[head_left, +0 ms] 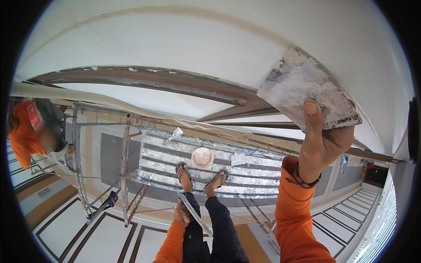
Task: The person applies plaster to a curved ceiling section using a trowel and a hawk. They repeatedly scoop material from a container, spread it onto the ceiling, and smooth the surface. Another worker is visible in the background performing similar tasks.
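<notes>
Blade [308,83], just one, is in the right hand [324,142], raised high on the right; one thumb presses its smeared face, and the other fingers fold behind its lower edge. It lies against or just short of the white panel [175,41]; contact cannot be told. One tan stripe curves across the panel toward the blade's top corner. One dark band circles the right wrist.

The left hand [183,215], low by the left leg, grips one board [195,214], tilted and seen nearly edge-on.

Below, two feet in two sandals [224,174] stand on one white-smeared platform [254,179]. One bucket [202,158] with pale pink stuff inside sits just beyond them. One card [238,159] lies to its right; one clear, crumpled-looking item [176,134] lies to its left.

At far left, beside the scaffold [126,166], is one co-worker [21,131] in orange.
</notes>
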